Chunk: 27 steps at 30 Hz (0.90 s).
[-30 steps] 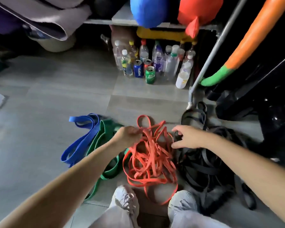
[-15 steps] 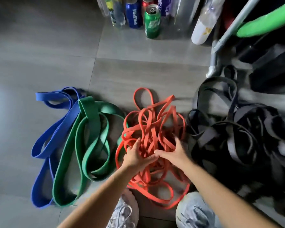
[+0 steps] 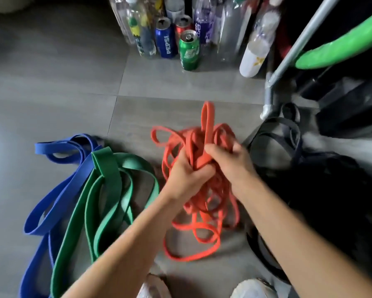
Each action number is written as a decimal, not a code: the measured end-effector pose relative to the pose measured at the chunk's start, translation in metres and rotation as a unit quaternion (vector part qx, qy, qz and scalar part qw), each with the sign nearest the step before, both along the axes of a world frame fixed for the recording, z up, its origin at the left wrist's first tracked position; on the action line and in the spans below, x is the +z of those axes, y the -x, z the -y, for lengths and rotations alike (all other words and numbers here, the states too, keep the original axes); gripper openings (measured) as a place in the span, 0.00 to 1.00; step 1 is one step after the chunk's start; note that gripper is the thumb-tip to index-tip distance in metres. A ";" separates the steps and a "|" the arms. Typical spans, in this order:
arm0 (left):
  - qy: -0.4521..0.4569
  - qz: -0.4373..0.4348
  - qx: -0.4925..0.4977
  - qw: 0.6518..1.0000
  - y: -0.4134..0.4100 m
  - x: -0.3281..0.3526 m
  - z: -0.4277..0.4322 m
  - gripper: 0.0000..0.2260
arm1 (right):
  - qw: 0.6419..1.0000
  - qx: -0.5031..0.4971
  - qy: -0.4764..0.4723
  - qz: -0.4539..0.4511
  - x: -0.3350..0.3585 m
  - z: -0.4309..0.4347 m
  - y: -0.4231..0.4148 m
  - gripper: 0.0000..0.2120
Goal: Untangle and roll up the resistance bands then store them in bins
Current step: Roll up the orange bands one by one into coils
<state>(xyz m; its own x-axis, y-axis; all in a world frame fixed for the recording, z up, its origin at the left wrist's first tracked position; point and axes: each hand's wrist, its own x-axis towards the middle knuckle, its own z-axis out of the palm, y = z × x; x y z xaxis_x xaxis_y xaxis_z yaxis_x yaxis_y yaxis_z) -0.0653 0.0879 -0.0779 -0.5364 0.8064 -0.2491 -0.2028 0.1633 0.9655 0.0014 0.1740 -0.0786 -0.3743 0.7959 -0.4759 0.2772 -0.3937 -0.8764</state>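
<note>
Looking down, we see our left hand [image 3: 187,175] and right hand [image 3: 230,164] close together, each with fingers curled tightly around a bunched tangle of thin orange resistance bands [image 3: 196,138], whose lower loops trail on the grey tiled floor [image 3: 51,82]. Wide green bands [image 3: 107,168] and blue bands [image 3: 58,147] lie loose to the left, with black bands [image 3: 331,190] heaped on the right. A green can [image 3: 189,50] stands beyond among other cans and bottles.

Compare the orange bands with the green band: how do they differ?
The orange bands are narrow; the green band is wide. The orange bands are a tangled bundle gripped by left hand and right hand; the green band lies untouched in a few long loops. Both touch the floor.
</note>
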 end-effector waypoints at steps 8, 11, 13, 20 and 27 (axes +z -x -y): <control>0.002 -0.147 -0.014 0.989 0.059 0.063 -0.073 0.16 | 0.990 0.028 -0.100 -0.096 0.072 -0.072 0.039 0.08; 0.135 -0.199 -0.050 0.969 0.065 0.033 -0.067 0.19 | 0.992 0.043 -0.110 0.035 0.036 -0.071 0.034 0.13; 0.231 -0.204 -0.067 0.949 0.064 0.006 -0.052 0.22 | 0.974 0.088 -0.133 0.164 0.002 -0.064 0.020 0.18; 0.361 -0.271 -0.017 0.892 0.061 -0.043 -0.005 0.09 | 0.957 0.110 -0.099 0.249 -0.063 -0.049 -0.034 0.07; 0.229 -0.288 0.097 0.925 0.082 0.043 -0.034 0.08 | 0.933 0.150 -0.159 0.287 0.000 -0.058 -0.030 0.41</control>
